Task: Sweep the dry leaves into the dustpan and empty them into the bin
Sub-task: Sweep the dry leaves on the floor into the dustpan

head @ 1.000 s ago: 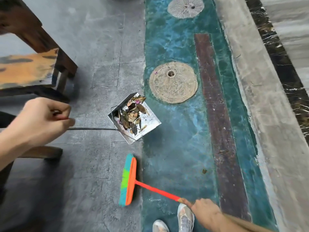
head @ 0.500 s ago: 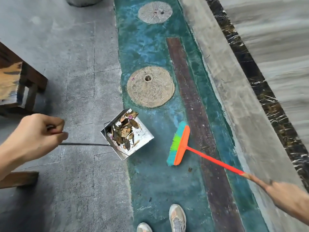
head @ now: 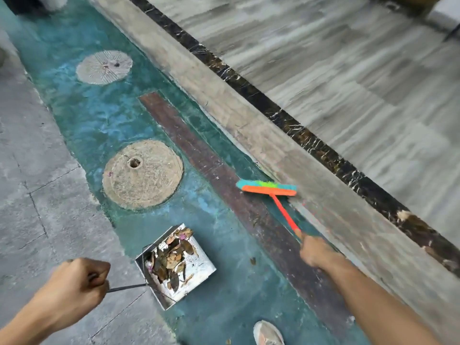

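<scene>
Left hand: lower left of the frame, closed in a fist around the thin dark metal handle of the dustpan.
Dustpan: square, shiny metal, low centre of the frame, over the green painted strip of floor; whether it touches the floor cannot be told.
Dry leaves: a brown pile inside the dustpan, gathered toward its back wall, with a few pink petals among them.
Loose leaves: one small brown leaf on the green strip just right of the dustpan; another scrap at the bottom edge near the shoe.
Right hand: right of centre, closed around the handle of the broom.
Broom: orange handle, orange head with green and blue bristles, head lying across the edge between the brown stripe and the grey stone kerb; centre right of the frame.
Floor features: two round stone discs set in the green strip, one at centre left, one at upper left.
Shoe: light-coloured toe at the bottom edge.
Bin: not identifiable in this view.
</scene>
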Available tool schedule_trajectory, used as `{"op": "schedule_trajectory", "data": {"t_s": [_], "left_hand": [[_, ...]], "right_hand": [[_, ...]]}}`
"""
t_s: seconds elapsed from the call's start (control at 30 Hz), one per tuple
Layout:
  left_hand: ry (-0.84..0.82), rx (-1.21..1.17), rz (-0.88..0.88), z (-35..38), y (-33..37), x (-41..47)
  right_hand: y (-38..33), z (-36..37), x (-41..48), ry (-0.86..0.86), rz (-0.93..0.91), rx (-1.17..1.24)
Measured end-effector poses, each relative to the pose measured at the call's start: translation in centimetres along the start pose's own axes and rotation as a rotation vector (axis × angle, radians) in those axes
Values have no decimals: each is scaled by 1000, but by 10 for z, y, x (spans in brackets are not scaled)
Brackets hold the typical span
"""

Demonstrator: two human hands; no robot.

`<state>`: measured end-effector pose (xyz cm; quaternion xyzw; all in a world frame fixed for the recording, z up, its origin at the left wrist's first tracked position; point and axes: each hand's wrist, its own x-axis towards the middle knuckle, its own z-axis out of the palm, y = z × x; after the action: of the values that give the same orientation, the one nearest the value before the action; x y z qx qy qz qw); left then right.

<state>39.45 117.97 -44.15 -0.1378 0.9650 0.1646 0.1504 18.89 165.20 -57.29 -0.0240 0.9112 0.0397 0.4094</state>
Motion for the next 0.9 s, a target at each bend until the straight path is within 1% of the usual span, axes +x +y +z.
{"op": "schedule_trajectory", "data": {"t_s": [0.03,0.07,0.1,0.13,0.2,0.3,0.37,0.47,0.53,0.6,0.67,0.77,0.83,0.9], "left_hand": [[0,-8,8,1,4,5],[-54,-9,100,1,9,17],[-83,-15,111,3,16,15],[-73,-26,168,6,16,21],[-108,-48,253,11,19,22],[-142,-49,320,14,14,22],[-168,-31,339,16,11,17],[-156,-22,347,20,4,4],[-145,-9,351,21,0,-6],[-154,-21,361,22,-4,-18],[-147,-31,365,26,-7,-33],[-124,-10,344,33,-12,-55],[-92,-2,364,44,-10,-69],[-92,8,378,50,-7,-72]], "right_hand": [[-7,11,-6,-15,10,22],[-6,38,-27,-40,69,91],[-6,49,-34,-49,58,88],[-3,72,-50,-45,72,82],[10,111,-85,-81,80,84],[31,170,-151,-139,75,60],[42,209,-197,-149,115,121],[47,243,-255,-90,234,315],[38,253,-272,5,211,430],[19,249,-267,47,216,505],[-3,241,-240,44,221,544],[-48,212,-177,57,171,501],[-79,202,-140,77,128,529],[-101,193,-115,79,96,501]]}}
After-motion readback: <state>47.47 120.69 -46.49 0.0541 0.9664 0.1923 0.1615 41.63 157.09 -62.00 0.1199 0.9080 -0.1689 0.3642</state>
